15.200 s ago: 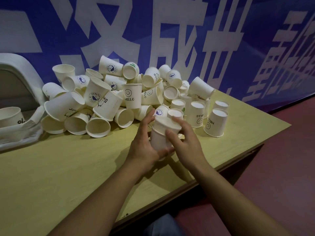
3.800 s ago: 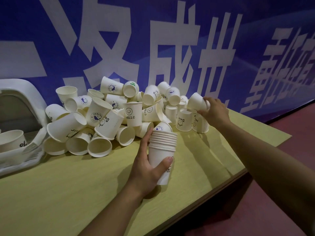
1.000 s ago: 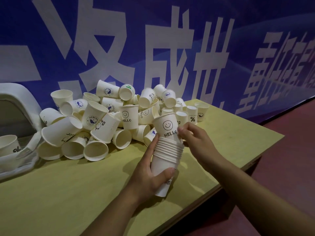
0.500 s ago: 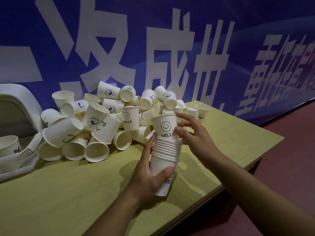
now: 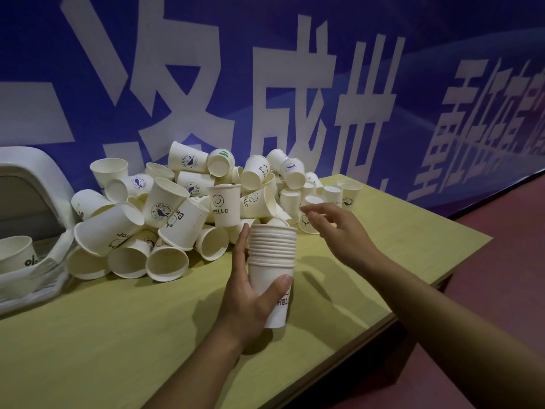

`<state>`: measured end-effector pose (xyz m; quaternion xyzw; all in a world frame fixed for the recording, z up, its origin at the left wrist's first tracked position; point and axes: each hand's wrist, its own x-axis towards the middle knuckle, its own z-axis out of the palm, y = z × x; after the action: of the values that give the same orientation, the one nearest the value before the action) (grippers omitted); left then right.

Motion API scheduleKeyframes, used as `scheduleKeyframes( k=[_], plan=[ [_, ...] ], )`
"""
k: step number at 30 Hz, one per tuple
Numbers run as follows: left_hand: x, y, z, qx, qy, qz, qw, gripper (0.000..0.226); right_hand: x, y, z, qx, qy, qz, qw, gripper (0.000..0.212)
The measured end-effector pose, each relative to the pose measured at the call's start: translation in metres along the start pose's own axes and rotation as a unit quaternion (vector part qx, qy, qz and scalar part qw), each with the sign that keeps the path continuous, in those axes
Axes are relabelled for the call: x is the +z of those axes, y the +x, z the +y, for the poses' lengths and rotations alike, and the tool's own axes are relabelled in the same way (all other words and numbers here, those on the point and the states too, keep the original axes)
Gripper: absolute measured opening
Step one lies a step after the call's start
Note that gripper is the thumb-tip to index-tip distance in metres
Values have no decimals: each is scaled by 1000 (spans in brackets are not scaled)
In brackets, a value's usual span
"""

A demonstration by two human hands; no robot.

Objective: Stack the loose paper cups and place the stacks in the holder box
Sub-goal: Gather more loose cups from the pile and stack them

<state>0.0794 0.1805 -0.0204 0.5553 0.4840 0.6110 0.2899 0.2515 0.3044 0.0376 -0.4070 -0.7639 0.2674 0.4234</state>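
Observation:
A stack of several white paper cups (image 5: 272,252) stands upright above the yellow-green table (image 5: 118,335), and my left hand (image 5: 250,293) is wrapped around its lowest cup. To the right of the stack's rim, my right hand (image 5: 336,228) hovers empty with fingers spread, pointing toward the pile. A big pile of loose cups (image 5: 165,214) lies behind, some upright, some on their sides. A few smaller cups (image 5: 333,194) stand at the pile's right end. The white holder box (image 5: 35,178) is at the far left edge, with one cup (image 5: 16,253) inside it.
A blue banner with large white characters (image 5: 265,98) stands right behind the pile. The table's right edge (image 5: 460,267) drops to a dark red floor (image 5: 501,290). A white plastic wrapper (image 5: 32,278) lies in front of the holder box.
The cup marked HELLO that stood proud on top has been pushed down into the stack. My right hand has let go and lifted away to the right, now open.

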Motion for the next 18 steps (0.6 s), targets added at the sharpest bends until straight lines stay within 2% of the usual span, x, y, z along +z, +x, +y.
scheduleKeyframes(
  k=[2,4,8,11,15,18],
  plan=[
    [0,0,0,3,2,1,1000,99,2,23,22,23,-114,23,993,34],
    [0,0,-1,3,-1,1,1000,98,3,45,43,37,-228,10,973,48],
    [0,1,-2,0,-3,-2,1000,99,8,72,63,47,-339,-33,939,58],
    [-2,1,-3,-4,-2,-2,1000,98,15,76,69,48,-355,-29,933,52],
    [-2,1,-4,-6,4,-8,1000,96,21,73,74,33,-310,57,948,31],
    [-2,1,-3,-13,2,-19,1000,95,20,68,80,41,-270,67,960,21]
  ],
)
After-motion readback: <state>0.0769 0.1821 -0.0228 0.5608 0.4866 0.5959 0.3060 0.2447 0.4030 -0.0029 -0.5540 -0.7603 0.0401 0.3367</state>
